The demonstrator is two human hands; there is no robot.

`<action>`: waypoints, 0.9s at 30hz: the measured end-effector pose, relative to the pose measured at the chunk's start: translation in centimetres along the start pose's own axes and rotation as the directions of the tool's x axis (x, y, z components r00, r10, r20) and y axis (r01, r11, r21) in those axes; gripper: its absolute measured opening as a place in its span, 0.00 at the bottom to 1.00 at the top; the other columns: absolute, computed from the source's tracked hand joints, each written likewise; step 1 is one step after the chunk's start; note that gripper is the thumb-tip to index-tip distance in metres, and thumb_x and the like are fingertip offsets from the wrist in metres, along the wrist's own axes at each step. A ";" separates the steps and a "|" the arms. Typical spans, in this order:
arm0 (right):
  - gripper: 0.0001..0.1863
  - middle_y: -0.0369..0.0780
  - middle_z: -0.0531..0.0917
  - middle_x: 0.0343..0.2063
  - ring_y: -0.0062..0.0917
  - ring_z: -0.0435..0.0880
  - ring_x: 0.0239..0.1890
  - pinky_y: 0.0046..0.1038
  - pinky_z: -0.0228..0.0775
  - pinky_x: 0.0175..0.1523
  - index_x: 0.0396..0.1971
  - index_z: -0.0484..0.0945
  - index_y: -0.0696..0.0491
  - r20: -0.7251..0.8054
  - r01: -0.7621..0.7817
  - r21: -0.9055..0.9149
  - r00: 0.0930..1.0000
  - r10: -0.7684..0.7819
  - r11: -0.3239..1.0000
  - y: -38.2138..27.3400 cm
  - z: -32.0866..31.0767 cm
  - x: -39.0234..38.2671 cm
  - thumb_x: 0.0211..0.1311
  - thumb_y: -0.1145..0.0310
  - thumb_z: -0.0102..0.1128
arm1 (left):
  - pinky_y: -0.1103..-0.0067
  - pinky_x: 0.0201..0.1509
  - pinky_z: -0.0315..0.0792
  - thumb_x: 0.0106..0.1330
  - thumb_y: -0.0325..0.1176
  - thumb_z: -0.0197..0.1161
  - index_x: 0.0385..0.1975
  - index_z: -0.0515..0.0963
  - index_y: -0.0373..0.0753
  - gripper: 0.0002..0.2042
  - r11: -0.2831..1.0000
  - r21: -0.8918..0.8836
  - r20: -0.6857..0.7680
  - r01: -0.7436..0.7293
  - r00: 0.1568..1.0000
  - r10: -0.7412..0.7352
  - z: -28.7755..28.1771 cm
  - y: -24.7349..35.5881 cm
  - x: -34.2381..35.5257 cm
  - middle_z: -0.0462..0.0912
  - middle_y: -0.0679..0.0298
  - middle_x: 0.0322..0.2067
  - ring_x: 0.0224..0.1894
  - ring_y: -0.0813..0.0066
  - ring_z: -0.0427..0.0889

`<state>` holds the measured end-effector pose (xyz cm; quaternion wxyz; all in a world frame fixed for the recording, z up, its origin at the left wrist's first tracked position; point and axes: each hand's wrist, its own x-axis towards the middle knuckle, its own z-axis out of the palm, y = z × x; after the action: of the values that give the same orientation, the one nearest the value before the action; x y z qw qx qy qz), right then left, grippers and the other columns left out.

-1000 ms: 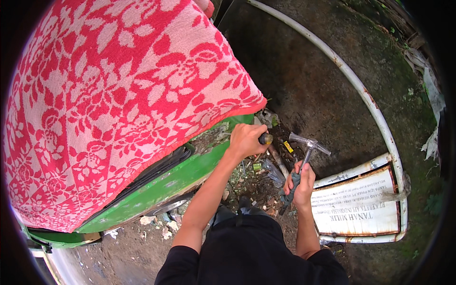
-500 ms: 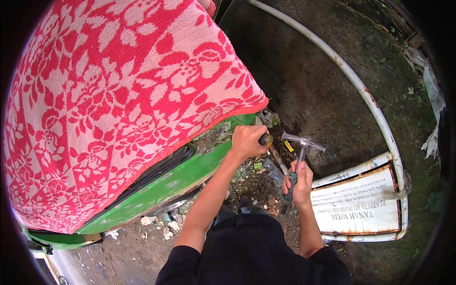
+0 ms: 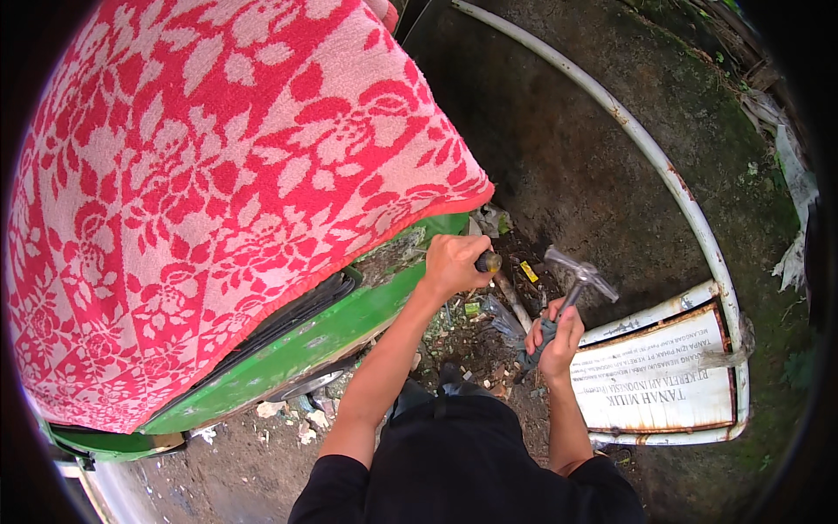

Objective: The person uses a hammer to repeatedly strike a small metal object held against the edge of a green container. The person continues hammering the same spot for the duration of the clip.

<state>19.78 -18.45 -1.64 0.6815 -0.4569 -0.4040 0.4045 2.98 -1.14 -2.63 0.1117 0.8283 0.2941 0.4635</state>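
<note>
Head view shows the left hand (image 3: pixel 452 265) with fingers wrapped around a wooden-handled tool (image 3: pixel 491 261), pressed against the edge of a green vehicle body (image 3: pixel 349 319). Just beside it, the right hand (image 3: pixel 557 339) grips a claw hammer (image 3: pixel 578 281) by its handle, head raised. Above lies a red floral towel (image 3: pixel 218 192); a white sign frame (image 3: pixel 663 384) rests on the dirt ground (image 3: pixel 559 148).
</note>
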 end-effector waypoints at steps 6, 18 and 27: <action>0.24 0.35 0.67 0.25 0.17 0.69 0.15 0.23 0.66 0.17 0.36 0.68 0.58 0.156 -0.098 -0.268 0.977 0.144 0.958 0.1 0.6 0.7 0.84 0.52 0.37 | 0.62 0.24 0.73 0.39 0.37 0.78 0.23 0.74 0.42 0.17 0.998 0.054 0.063 0.011 0.998 -0.015 0.5 -0.4 -0.1 0.79 0.62 0.19 0.22 0.55 0.81; 0.25 0.36 0.66 0.23 0.16 0.69 0.14 0.22 0.65 0.17 0.35 0.66 0.57 0.100 -0.050 -0.196 0.993 0.070 0.979 0.4 0.3 1.1 0.83 0.49 0.37 | 0.61 0.26 0.74 0.42 0.38 0.76 0.22 0.74 0.41 0.15 0.997 0.015 0.043 0.079 0.996 -0.080 0.5 -0.4 0.4 0.80 0.60 0.20 0.23 0.52 0.81; 0.24 0.35 0.67 0.25 0.16 0.69 0.15 0.23 0.65 0.17 0.34 0.68 0.57 0.087 -0.101 -0.205 0.989 0.121 0.974 0.9 0.0 1.7 0.84 0.52 0.37 | 0.61 0.26 0.74 0.44 0.37 0.75 0.21 0.75 0.41 0.14 0.993 0.027 0.027 0.118 0.993 -0.119 0.1 -0.1 1.1 0.81 0.60 0.20 0.23 0.52 0.81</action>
<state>20.22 -16.66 -2.14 0.5877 -0.5241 -0.4497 0.4214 3.44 -0.43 -1.96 0.1327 0.8173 0.3469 0.4406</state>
